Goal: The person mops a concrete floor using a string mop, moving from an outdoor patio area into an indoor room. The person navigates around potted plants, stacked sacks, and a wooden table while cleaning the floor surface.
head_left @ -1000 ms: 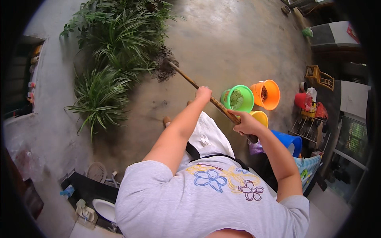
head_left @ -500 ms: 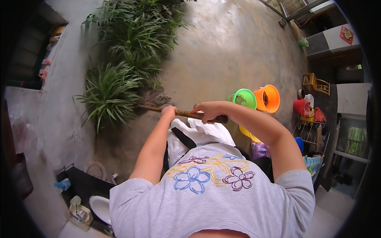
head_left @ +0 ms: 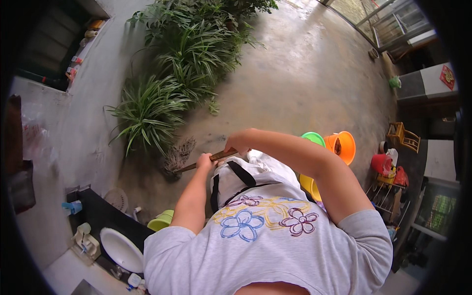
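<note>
A pale grey short-sleeved shirt (head_left: 268,263) with blue and maroon flowers (head_left: 242,225) and yellow lines (head_left: 270,208); below it, white clothing (head_left: 270,172) with a black strap (head_left: 240,173); bare hands (head_left: 204,161).

mop head (head_left: 179,156) on floor (head_left: 295,73) beside plants (head_left: 191,54); buckets (head_left: 348,148) right, sink (head_left: 120,249) lower left.

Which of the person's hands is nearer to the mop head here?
Left. The left hand grips the wooden handle on the stretch closer to the mop head; the right hand is farther along that handle.

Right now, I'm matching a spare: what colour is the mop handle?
The mop handle is brown; head view.
</note>
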{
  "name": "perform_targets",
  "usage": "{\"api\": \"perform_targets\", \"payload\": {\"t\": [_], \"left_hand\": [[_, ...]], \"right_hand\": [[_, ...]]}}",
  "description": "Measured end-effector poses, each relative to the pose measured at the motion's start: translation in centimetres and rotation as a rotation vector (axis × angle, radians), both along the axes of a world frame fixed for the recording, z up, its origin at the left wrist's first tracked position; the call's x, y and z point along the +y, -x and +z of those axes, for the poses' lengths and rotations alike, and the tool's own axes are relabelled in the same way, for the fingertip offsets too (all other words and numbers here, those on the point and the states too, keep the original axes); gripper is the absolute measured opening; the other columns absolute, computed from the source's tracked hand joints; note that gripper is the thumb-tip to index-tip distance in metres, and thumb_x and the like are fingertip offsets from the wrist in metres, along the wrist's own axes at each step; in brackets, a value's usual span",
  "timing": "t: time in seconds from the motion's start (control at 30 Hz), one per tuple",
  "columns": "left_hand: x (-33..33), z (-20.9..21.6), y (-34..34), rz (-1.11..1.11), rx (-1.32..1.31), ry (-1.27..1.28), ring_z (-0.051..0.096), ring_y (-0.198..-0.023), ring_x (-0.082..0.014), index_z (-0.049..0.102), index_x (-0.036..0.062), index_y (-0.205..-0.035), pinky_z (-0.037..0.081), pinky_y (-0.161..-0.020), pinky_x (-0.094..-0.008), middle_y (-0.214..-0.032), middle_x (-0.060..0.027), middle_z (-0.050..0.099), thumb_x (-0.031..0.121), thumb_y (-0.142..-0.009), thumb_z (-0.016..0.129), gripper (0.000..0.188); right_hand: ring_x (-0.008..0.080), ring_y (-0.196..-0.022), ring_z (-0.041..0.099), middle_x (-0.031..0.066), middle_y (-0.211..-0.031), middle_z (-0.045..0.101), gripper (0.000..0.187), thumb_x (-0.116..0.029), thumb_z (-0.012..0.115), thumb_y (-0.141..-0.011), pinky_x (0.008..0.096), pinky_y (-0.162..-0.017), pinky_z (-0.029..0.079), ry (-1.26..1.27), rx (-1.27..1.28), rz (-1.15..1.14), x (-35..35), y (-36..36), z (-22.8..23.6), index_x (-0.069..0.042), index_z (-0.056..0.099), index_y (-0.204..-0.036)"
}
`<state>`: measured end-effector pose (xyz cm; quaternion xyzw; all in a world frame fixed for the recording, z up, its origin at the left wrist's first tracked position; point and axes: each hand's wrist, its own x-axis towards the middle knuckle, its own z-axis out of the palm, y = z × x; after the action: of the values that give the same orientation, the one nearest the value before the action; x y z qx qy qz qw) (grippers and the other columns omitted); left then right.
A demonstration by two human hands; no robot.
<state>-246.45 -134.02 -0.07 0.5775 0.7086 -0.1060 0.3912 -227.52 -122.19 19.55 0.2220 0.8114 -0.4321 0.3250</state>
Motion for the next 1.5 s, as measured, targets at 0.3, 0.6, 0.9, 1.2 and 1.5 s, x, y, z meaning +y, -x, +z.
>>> {"api": "perform_targets", "payload": {"t": [0.3,0.6,0.9,1.2,1.5], "left_hand": [[6.9,-3.6,-13.5,0.286,0.067,-0.192,0.058,-0.088,-0.0309,0.062,0.0161,-0.081,0.049,-0.075,-0.0401,-0.096,-0.0083,0.057,0.018,-0.065,0.075,0.02],[20.4,-3.0,-30.8,0.19,-0.06,-0.33,0.058,-0.087,-0.0316,0.064,0.017,-0.077,0.047,-0.072,-0.0417,-0.093,-0.0094,0.058,0.018,-0.075,0.056,0.008],[35.2,-1.1,-48.6,-0.166,-0.148,-0.341,0.058,-0.09,-0.0302,0.064,0.0157,-0.077,0.048,-0.073,-0.0422,-0.096,-0.0098,0.058,0.018,-0.078,0.054,0.01],[51.4,1.1,-62.1,-0.617,-0.109,-0.279,0.059,-0.097,-0.0252,0.068,0.0169,-0.086,0.05,-0.079,-0.0372,-0.099,-0.0065,0.059,0.01,-0.079,0.057,0.015],[63.2,1.6,-70.7,-0.708,-0.046,-0.155,0.06,-0.099,-0.0268,0.068,0.0109,-0.098,0.052,-0.077,-0.0368,-0.108,-0.0065,0.061,0.009,-0.081,0.056,0.021]], "right_hand": [[0.026,-0.088,0.062,0.0048,-0.092,0.062,0.038,-0.016,0.055,-0.082,0.038,-0.069,0.051,-0.194,-0.175,-0.032,6.9,-12.6,0.6,-0.034,0.053,-0.116],[0.0254,-0.08,0.063,0.0047,-0.083,0.062,0.052,-0.008,0.05,-0.082,0.039,-0.063,0.049,-0.332,-0.208,-0.331,13.1,-31.0,4.3,-0.041,0.05,-0.123],[0.0284,-0.08,0.062,0.0101,-0.085,0.062,0.049,-0.005,0.044,-0.084,0.0395,-0.066,0.05,-0.388,-0.278,-0.683,18.7,-46.9,6.6,-0.036,0.051,-0.122],[0.0348,-0.079,0.059,0.0179,-0.083,0.061,0.068,0.004,0.051,-0.069,0.0434,-0.07,0.046,-0.34,-0.257,-0.925,29.2,-57.8,5.5,-0.023,0.044,-0.131],[0.0352,-0.088,0.059,0.0196,-0.098,0.062,0.075,0.01,0.052,-0.06,0.0367,-0.073,0.046,-0.192,-0.103,-0.982,41.6,-67.2,7.0,-0.017,0.047,-0.129]]}}
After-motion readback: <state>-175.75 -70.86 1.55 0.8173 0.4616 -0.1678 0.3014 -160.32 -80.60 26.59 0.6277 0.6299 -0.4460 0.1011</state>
